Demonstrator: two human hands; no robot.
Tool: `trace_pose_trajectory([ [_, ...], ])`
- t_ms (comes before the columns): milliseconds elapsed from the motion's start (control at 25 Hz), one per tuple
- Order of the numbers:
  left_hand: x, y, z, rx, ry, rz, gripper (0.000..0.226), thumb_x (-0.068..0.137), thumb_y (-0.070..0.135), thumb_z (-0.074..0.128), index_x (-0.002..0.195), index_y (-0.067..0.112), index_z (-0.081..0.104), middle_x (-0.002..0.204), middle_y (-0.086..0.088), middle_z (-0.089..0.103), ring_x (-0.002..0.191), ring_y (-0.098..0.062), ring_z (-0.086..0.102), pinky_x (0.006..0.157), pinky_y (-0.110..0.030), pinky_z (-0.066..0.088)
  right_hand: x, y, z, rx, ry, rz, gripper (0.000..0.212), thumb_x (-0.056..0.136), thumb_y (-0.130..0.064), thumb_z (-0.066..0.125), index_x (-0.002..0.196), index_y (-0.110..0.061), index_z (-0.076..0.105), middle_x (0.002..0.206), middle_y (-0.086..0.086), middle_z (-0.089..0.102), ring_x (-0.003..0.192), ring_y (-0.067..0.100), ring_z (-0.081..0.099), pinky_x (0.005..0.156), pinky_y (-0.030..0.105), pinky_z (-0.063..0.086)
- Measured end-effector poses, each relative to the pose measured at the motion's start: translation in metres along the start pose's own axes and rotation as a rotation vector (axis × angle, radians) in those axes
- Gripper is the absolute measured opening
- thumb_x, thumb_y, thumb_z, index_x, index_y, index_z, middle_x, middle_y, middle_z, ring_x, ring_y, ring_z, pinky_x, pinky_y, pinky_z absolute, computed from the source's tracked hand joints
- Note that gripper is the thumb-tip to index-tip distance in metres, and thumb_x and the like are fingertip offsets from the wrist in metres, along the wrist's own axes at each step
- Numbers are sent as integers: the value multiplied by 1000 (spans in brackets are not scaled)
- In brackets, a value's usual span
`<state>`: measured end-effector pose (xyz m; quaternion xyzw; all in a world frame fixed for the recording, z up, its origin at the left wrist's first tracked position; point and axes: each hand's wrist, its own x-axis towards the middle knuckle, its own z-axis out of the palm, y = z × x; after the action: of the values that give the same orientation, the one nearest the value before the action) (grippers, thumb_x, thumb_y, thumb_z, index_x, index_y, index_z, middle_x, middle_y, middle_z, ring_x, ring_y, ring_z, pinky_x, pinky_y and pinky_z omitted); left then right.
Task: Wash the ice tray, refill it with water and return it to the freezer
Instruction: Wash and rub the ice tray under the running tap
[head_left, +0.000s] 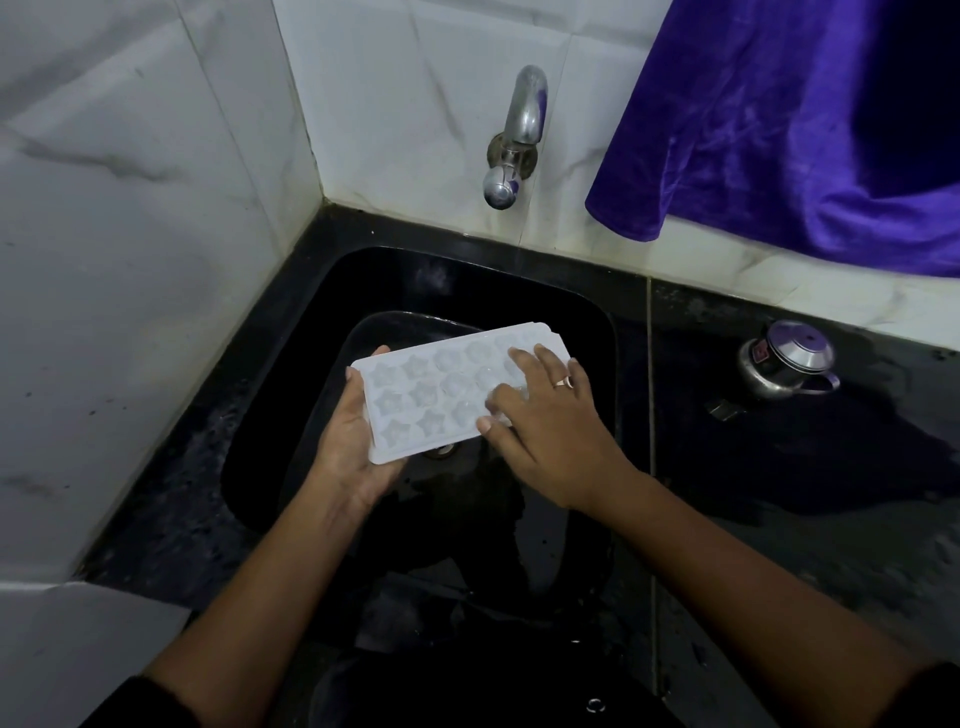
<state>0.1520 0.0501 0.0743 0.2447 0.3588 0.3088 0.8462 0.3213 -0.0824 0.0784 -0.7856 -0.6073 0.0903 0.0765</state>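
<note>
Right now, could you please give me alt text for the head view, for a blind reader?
A person holds a white ice tray over a black sink: the left hand grips its left end and the right hand rests on its star-shaped moulds. A steel tap is on the wall above; a purple cloth hangs at right.

No text can be read. The only label in view is a small red patch (760, 354) on the side of the steel pot (797, 351), which stands on the worktop (779, 493) to the right of the sink (306, 338). Its marks are too small and blurred to tell as letters or numbers.
</note>
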Motion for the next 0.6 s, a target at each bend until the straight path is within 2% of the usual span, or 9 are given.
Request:
trace_pose_trajectory([
  [80,2,4,-4,-17,0,-8,66,108,50,30,78,30,86,96,-5,81,83,-22,79,66,-40,65,-2,-5,4,-39,-26,-38,53,105,-60,23,134,-29,55,169,12,22,159,34,5,126,63,3],
  [160,5,8,-8,-23,15,-7,64,109,50,29,85,31,86,99,-5,81,86,-22,79,64,-40,65,-2,-1,3,-79,-21,-53,53,105,-60,21,142,-35,51,169,11,21,159,35,5,125,65,5],
  [320,14,11,-18,-14,22,-25,55,109,50,30,105,29,81,106,-7,80,91,-25,79,67,-42,65,8,-18,1,-27,-8,10,48,106,-57,26,128,-28,58,168,13,23,159,35,6,126,61,2],
  [440,24,23,-32,-14,19,-32,49,109,53,29,140,29,60,117,-5,78,102,-25,77,72,-43,65,8,-21,3,-83,-12,-41,52,106,-59,24,142,-32,51,168,11,22,159,36,6,125,64,5],
  [520,29,28,-39,-15,4,-57,51,108,54,31,147,28,53,126,-7,75,110,-28,74,80,-47,63,15,-26,-1,-55,13,10,49,106,-58,24,135,-36,55,167,11,24,159,35,7,125,64,5],
  [600,32,32,-43,-21,-21,-77,53,108,55,33,149,28,52,134,-11,70,118,-32,70,88,-52,59,22,-40,1,-27,15,44,49,106,-58,25,129,-30,57,166,12,26,158,35,8,126,62,5],
])
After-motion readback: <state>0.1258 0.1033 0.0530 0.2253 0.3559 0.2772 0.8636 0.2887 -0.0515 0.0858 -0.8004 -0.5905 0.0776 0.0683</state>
